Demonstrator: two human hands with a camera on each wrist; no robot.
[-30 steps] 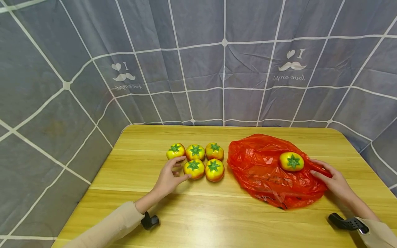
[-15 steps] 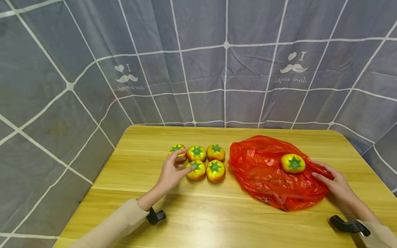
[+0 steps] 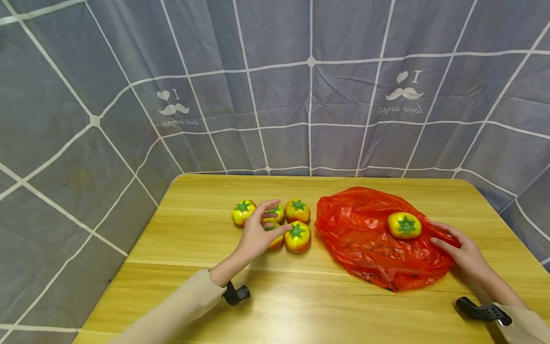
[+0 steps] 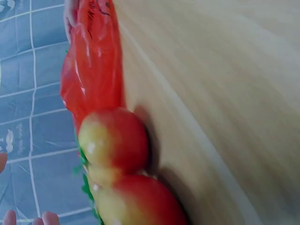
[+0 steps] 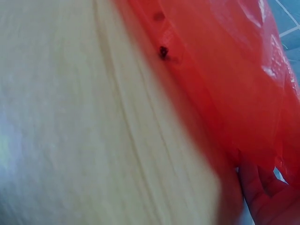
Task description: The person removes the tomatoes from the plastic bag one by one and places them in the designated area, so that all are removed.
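Observation:
My left hand (image 3: 258, 234) is over a cluster of yellow-and-red tomatoes, thumb and fingers spread apart, gripping nothing. Its thumb reaches the edge of the front right tomato (image 3: 299, 240); touching or just above, I cannot tell. The hand partly covers the front left tomato (image 3: 277, 242) and the back middle one (image 3: 280, 212). Two more, the back left tomato (image 3: 241, 215) and back right tomato (image 3: 297, 212), show well. At the right, my right hand (image 3: 466, 251) holds the edge of a crumpled red plastic bag (image 3: 352, 229) between thumb and fingers. One tomato (image 3: 404, 225) sits on the bag's red film.
The wooden table (image 3: 301, 296) has its far edge against a grey curtain (image 3: 279, 95) with white lines. Black straps with small devices (image 3: 235, 294) are on both wrists. The bag lies close to the right of the cluster.
My left hand has moved right across the cluster, from the left tomatoes towards the front right one, uncovering the back left tomato. The right hand and the bag have stayed in place.

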